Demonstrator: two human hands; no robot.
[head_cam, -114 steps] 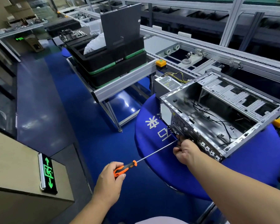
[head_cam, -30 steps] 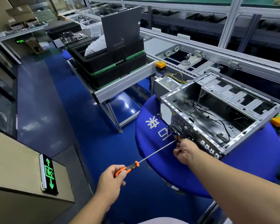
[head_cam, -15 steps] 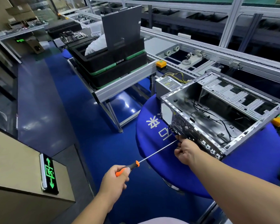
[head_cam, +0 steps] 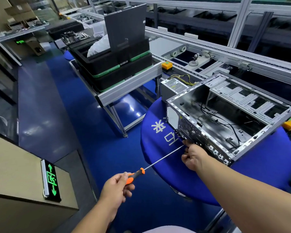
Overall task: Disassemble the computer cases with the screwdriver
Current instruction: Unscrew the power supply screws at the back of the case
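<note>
Your left hand (head_cam: 116, 187) has a full grip on the orange-and-black handle of the screwdriver (head_cam: 158, 163): fingers curled round it, thumb along the top, only the front of the handle showing past your knuckles. The long thin shaft runs up and to the right from there, and its tip ends at the lower rear edge of the computer case (head_cam: 225, 118), right where your other hand is.

Your right hand (head_cam: 192, 156) sits at that same rear corner, fingers curled in a narrow grip, pinching at the tip end of the shaft against the case's back panel. Whether the fingertips also hold a screw is too small to tell.

The case lies on its side with the open face up, on the round blue surface (head_cam: 262, 165) that carries white characters near its left rim. Inside it you can see bare metal, black cables and a drive cage at the far end. A silver power supply (head_cam: 174, 86) with yellow wires sits just behind the case's far left corner. Further left, stacked black trays (head_cam: 118, 68) rest on an aluminium frame, with a dark panel (head_cam: 124, 26) standing upright in them.
</note>
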